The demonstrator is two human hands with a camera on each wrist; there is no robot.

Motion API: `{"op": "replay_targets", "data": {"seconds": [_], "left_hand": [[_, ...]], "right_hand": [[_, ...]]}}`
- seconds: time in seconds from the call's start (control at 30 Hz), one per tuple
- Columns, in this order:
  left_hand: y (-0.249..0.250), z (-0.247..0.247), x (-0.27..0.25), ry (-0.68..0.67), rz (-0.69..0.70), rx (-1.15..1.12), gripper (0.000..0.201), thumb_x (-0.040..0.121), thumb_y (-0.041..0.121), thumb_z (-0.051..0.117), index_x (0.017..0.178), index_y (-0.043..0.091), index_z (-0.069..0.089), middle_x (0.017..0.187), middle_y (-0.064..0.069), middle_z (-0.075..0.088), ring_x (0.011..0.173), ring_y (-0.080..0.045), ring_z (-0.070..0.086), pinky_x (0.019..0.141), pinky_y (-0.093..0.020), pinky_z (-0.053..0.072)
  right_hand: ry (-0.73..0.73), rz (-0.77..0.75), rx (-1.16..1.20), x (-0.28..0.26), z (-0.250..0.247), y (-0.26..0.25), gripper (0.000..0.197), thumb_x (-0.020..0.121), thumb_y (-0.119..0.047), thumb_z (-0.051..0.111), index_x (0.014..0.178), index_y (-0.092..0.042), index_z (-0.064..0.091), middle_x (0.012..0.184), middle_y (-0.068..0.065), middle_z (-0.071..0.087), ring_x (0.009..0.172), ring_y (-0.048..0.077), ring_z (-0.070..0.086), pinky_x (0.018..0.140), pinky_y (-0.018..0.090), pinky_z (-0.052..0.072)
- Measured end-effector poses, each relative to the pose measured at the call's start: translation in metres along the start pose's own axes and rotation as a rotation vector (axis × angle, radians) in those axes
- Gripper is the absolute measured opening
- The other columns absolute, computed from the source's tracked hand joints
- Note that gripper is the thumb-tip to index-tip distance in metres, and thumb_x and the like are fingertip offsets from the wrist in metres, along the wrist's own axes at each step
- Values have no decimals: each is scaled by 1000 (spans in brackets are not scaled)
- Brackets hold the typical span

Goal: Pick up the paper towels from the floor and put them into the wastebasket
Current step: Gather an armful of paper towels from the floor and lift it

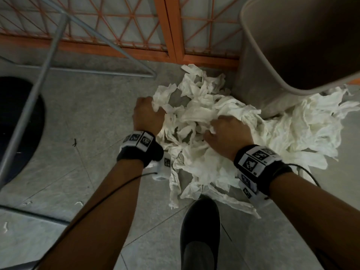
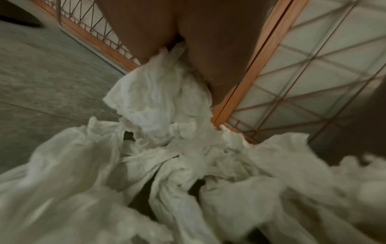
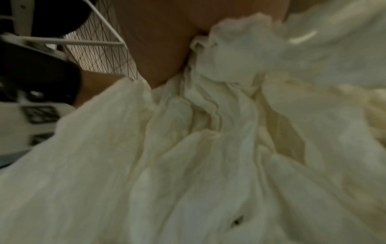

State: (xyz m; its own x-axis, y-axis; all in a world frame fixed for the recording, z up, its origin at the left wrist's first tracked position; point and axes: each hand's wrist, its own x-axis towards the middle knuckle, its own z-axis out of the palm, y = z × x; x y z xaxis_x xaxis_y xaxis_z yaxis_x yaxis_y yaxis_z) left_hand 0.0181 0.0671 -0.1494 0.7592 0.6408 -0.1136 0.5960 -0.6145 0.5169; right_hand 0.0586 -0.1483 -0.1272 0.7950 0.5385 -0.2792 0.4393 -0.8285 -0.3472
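Clutching crumpled paper towels [image 1: 196, 114], your left hand [image 1: 148, 114] takes its grip at the heap's left edge; your right hand [image 1: 228, 133] grips near its middle. The heap lies on the floor [image 1: 87, 114], touching the wastebasket [image 1: 253, 75] at far right.

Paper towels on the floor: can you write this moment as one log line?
left hand: grips crumpled white paper towels | right hand: grips same pile | tall grey plastic wastebasket: beside pile | towels binned: cannot tell
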Motion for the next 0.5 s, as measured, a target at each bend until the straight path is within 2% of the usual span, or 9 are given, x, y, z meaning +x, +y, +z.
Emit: {"op": "replay_targets", "data": {"seconds": [0.07, 0.1, 0.13, 0.17, 0.23, 0.3, 0.33, 0.4, 0.5], "left_hand": [[0, 12, 11, -201, 2, 64, 51, 86, 13, 61, 135, 9, 47, 134, -23, 51, 120, -41, 54, 99, -47, 45], [-3, 19, 15, -298, 22, 111, 62, 87, 14, 61, 144, 15, 38, 139, -22, 48, 125, -41, 51, 103, -47, 43], [-4, 25, 17, -360, 49, 166, 64, 89, 17, 61, 147, 20, 35, 140, -22, 49, 126, -41, 50, 104, -47, 42], [-5, 28, 17, -389, 63, 205, 58, 90, 19, 59, 145, 21, 41, 137, -21, 53, 125, -40, 52, 103, -46, 44], [-1, 27, 14, -337, 59, 172, 38, 88, 19, 54, 124, 10, 63, 124, -22, 63, 114, -41, 60, 95, -43, 49], [7, 15, 7, -183, 16, 17, 37, 83, 21, 50, 106, -1, 69, 112, -27, 68, 105, -41, 64, 89, -41, 51], [10, 7, 3, -96, -23, -68, 37, 84, 21, 51, 105, -3, 68, 111, -27, 68, 104, -39, 65, 88, -38, 50], [12, -10, -7, 31, -112, -177, 30, 90, 22, 55, 102, -2, 68, 107, -21, 70, 100, -32, 65, 79, -30, 45], [8, -24, -33, 89, -180, -262, 25, 89, 37, 64, 90, 12, 63, 92, -4, 65, 78, -14, 59, 67, -20, 40]], "right_hand": [[73, -56, 46, 1, -3, -2, 30, 82, -32, 55, 101, -10, 61, 106, 9, 58, 104, 31, 54, 73, 38, 48], [87, -81, 93, 3, -3, -1, 29, 80, -24, 58, 106, -11, 56, 113, 9, 54, 102, 32, 55, 70, 38, 49], [75, -83, 132, 5, -4, 0, 38, 77, -17, 60, 113, -16, 50, 123, 7, 48, 99, 32, 57, 67, 36, 49], [37, -70, 138, 8, -4, 2, 51, 76, -12, 60, 123, -22, 43, 135, 4, 41, 97, 33, 60, 66, 36, 49], [-62, -38, 58, 12, -4, 7, 73, 80, -13, 57, 141, -33, 23, 150, -2, 31, 100, 34, 63, 73, 41, 49], [-132, -15, -20, 14, -3, 14, 76, 85, -19, 52, 146, -37, 12, 141, 2, 45, 105, 34, 62, 78, 43, 48], [-151, -4, -44, 14, -2, 17, 71, 87, -21, 49, 147, -36, 13, 134, 4, 51, 107, 34, 60, 78, 43, 48], [-164, 15, -77, 13, -1, 21, 57, 90, -30, 46, 144, -32, 27, 132, 7, 51, 114, 34, 56, 83, 45, 47], [-157, 85, -69, 9, 0, 21, 44, 90, -44, 44, 130, -25, 49, 128, 8, 49, 115, 34, 52, 86, 45, 46]]}}
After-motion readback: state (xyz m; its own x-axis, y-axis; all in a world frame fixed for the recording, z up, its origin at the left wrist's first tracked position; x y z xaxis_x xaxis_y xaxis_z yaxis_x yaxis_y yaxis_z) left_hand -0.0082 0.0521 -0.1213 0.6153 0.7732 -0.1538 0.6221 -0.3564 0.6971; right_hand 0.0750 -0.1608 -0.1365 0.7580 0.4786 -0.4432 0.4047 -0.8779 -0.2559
